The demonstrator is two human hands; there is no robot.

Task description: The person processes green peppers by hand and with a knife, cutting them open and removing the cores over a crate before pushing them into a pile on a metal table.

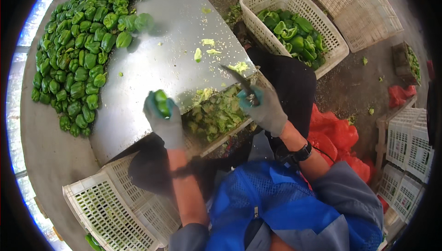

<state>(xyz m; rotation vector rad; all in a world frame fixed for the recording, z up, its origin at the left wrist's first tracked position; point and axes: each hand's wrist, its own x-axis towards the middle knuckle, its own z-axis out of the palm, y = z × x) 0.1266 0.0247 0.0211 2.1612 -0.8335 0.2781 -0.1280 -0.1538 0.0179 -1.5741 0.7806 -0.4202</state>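
In a grey work glove with teal fingertips, my left hand (164, 118) is closed round a green bell pepper (161, 103) above the near edge of the metal table (152, 62). My right hand (266, 109), gloved the same way, grips a knife (241, 81); its dark, curved blade points up and left over the table's corner. Pale seeds and bits of pepper core (197, 55) lie scattered on the metal. Below the table edge, between my hands, a crate holds a heap of pale green trimmings (214, 116).
A big pile of whole green peppers (76, 62) covers the table's left side. Beyond my right knee stands a white crate (338, 57) of cut peppers. More crates (368, 18) are at the far right and an upturned-looking crate (108, 212) at lower left. Red sacks (334, 133) lie right.
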